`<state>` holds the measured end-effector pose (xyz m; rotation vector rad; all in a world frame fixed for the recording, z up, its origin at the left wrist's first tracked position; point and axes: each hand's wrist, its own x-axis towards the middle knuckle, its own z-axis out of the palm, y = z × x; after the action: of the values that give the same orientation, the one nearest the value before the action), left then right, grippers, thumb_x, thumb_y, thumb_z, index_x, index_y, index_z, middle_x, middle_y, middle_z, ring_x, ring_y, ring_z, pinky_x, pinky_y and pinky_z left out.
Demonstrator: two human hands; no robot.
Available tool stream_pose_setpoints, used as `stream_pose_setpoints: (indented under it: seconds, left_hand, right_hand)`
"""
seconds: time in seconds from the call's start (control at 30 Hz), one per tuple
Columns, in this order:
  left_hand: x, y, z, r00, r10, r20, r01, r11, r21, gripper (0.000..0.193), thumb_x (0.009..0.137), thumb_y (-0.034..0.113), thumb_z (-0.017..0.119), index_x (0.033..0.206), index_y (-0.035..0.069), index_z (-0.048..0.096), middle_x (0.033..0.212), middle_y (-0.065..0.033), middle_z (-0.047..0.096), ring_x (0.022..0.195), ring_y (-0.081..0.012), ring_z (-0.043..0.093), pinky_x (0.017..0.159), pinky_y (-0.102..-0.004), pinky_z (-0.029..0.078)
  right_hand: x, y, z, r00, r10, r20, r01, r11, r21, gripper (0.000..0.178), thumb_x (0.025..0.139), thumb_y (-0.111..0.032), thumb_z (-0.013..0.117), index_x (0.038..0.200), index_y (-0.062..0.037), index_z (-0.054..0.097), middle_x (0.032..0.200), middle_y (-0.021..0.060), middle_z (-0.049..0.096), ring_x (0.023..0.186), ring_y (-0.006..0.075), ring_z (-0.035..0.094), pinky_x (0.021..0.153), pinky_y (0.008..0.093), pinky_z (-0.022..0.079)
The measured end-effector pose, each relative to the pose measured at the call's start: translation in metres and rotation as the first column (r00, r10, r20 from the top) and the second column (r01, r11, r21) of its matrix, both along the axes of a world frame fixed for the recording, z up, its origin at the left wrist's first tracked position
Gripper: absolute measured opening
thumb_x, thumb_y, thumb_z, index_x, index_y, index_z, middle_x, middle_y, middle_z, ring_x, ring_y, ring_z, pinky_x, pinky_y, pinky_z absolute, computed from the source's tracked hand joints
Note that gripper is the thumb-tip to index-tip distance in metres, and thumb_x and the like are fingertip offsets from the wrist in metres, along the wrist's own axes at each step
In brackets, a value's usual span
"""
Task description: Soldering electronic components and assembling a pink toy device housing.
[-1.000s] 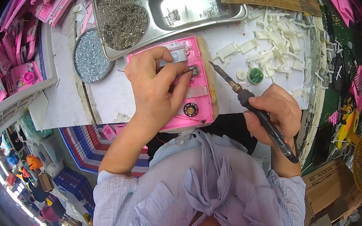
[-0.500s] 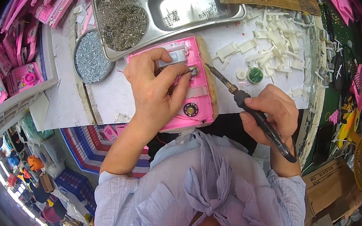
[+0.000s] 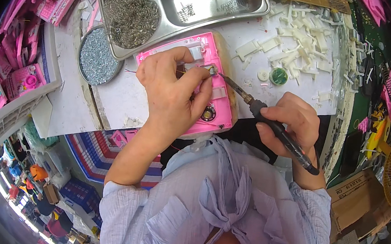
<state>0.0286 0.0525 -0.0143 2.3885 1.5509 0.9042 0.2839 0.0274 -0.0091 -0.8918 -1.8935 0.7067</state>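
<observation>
An opened pink plastic casing lies tilted on a pale padded block on the worktable, inner side up. My left hand rests over it, closed, thumb and index finger pinched beside a small metal component. What the pinch holds is too small to make out; a thin wire shows under the fingers. My right hand is closed around the black handle of a soldering iron. Its tip points left and is at the metal component, close to my left fingertips. A round black speaker sits in the casing's near part.
Beyond the casing stands a metal tray with many small springs. A round dish of tiny metal pieces is at left. White plastic parts and a green solder spool lie at right. Pink casings are piled far left.
The soldering iron's tip has come down to the metal component. My left fingers have shifted slightly right and up, closer to the tip.
</observation>
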Motion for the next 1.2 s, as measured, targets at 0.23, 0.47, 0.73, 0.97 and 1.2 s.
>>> stream_pose_setpoints:
  seconds: [0.23, 0.47, 0.73, 0.97, 1.2]
  left_hand:
    - [0.001, 0.001, 0.002, 1.0, 0.002, 0.006, -0.002, 1.0, -0.022, 0.014, 0.072, 0.016, 0.081, 0.084, 0.016, 0.074, 0.105, -0.0035, 0.06, 0.094, -0.0236, 0.053, 0.089, -0.0428, 0.031]
    - [-0.002, 0.001, 0.005, 0.999, -0.025, -0.045, 0.024, 0.999, -0.033, 0.02, 0.07, 0.016, 0.082, 0.088, 0.013, 0.074, 0.106, -0.0065, 0.056, 0.098, -0.0262, 0.052, 0.089, -0.0418, 0.034]
    - [-0.003, 0.001, 0.003, 1.0, -0.023, -0.011, 0.023, 0.999, -0.034, 0.017, 0.072, 0.018, 0.081, 0.088, 0.016, 0.076, 0.108, -0.0035, 0.061, 0.095, -0.0244, 0.053, 0.091, -0.0441, 0.031]
    - [-0.002, 0.001, 0.005, 1.0, -0.02, -0.021, 0.019, 0.999, -0.05, 0.016, 0.072, 0.018, 0.081, 0.087, 0.016, 0.076, 0.108, -0.0036, 0.061, 0.094, -0.0243, 0.052, 0.091, -0.044, 0.031]
    - [0.0, 0.0, 0.006, 0.999, -0.006, -0.04, 0.005, 1.0, -0.031, 0.015, 0.073, 0.018, 0.081, 0.087, 0.016, 0.076, 0.108, -0.0039, 0.061, 0.094, -0.0241, 0.053, 0.091, -0.0443, 0.031]
  right_hand:
    - [-0.002, 0.003, 0.0, 1.0, 0.018, 0.005, -0.018, 1.0, -0.006, 0.033, 0.071, -0.003, 0.084, 0.102, -0.0053, 0.071, 0.063, 0.0038, 0.054, 0.052, 0.0208, 0.051, 0.047, 0.0327, 0.039]
    - [-0.005, 0.005, 0.0, 0.999, 0.036, 0.011, -0.036, 0.999, -0.003, 0.03, 0.074, -0.004, 0.083, 0.101, -0.0036, 0.071, 0.064, 0.0043, 0.055, 0.052, 0.0203, 0.051, 0.048, 0.0323, 0.038]
    - [-0.002, 0.004, -0.001, 0.996, 0.078, 0.038, -0.079, 0.997, 0.007, 0.03, 0.078, -0.005, 0.081, 0.104, -0.0001, 0.068, 0.068, 0.0059, 0.059, 0.054, 0.0195, 0.052, 0.049, 0.0322, 0.037]
    - [0.002, 0.004, -0.001, 0.998, 0.062, 0.033, -0.062, 0.998, 0.009, 0.03, 0.077, -0.003, 0.08, 0.104, 0.0011, 0.068, 0.069, 0.0067, 0.06, 0.055, 0.0196, 0.053, 0.05, 0.0317, 0.038]
    - [0.009, 0.003, 0.006, 0.999, 0.033, 0.009, -0.032, 0.999, -0.029, 0.03, 0.076, -0.001, 0.08, 0.103, 0.0015, 0.068, 0.068, 0.0065, 0.06, 0.057, 0.019, 0.053, 0.051, 0.0311, 0.039]
